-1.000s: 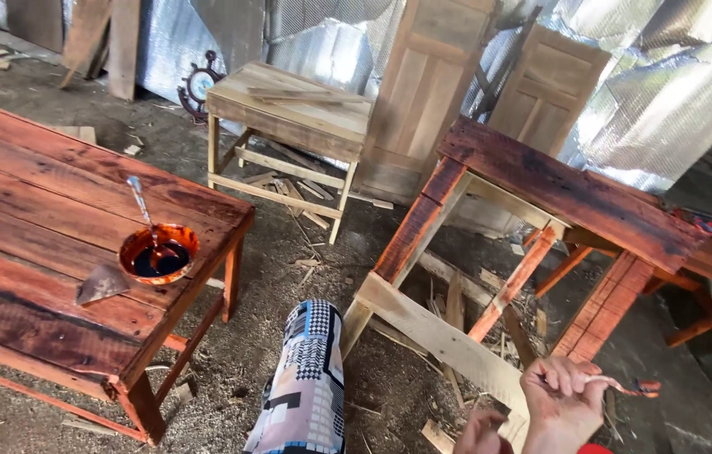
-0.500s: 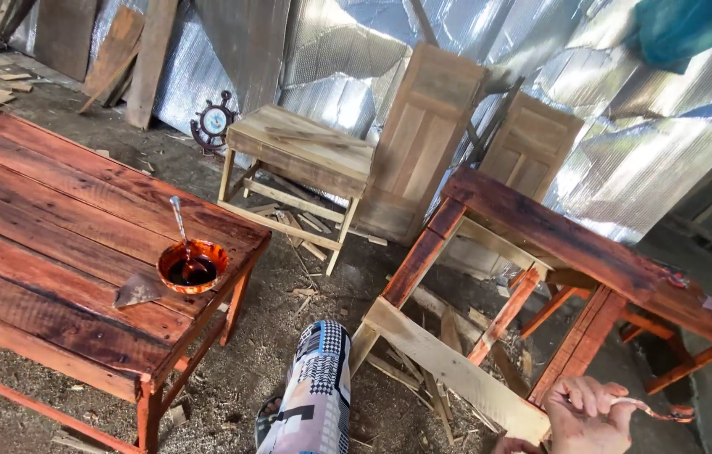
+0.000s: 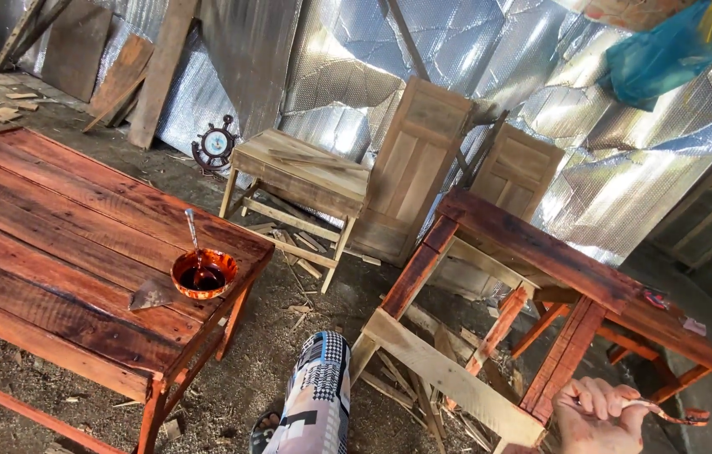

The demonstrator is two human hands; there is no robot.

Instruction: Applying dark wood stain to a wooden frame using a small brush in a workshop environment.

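Note:
My right hand (image 3: 593, 412) shows at the bottom right, fingers closed around the thin handle of a paintbrush (image 3: 665, 412) whose stained tip points right. It hovers beside the leg of a red-stained wooden table (image 3: 532, 244) with a pale, bare crossbar (image 3: 440, 374). My left hand is out of view. On a large red-stained table (image 3: 62, 252) at the left sits an orange bowl (image 3: 204, 273) of dark stain with a stick standing in it, and a small scrap (image 3: 151, 294) lies beside the bowl. My patterned trouser leg (image 3: 316, 399) shows at the bottom centre.
A bare wooden table (image 3: 301, 168) stands at the back centre, with two unfinished door panels (image 3: 419, 164) leaning on the foil-covered wall (image 3: 331, 59). Planks (image 3: 133, 80) lean at the back left. Wood scraps (image 3: 423, 395) and shavings litter the dirt floor. A blue plastic bag (image 3: 667, 55) hangs top right.
The view has swung up and left, so both stained tables sit lower and further right in frame. My right hand keeps its hold on the brush near the table leg.

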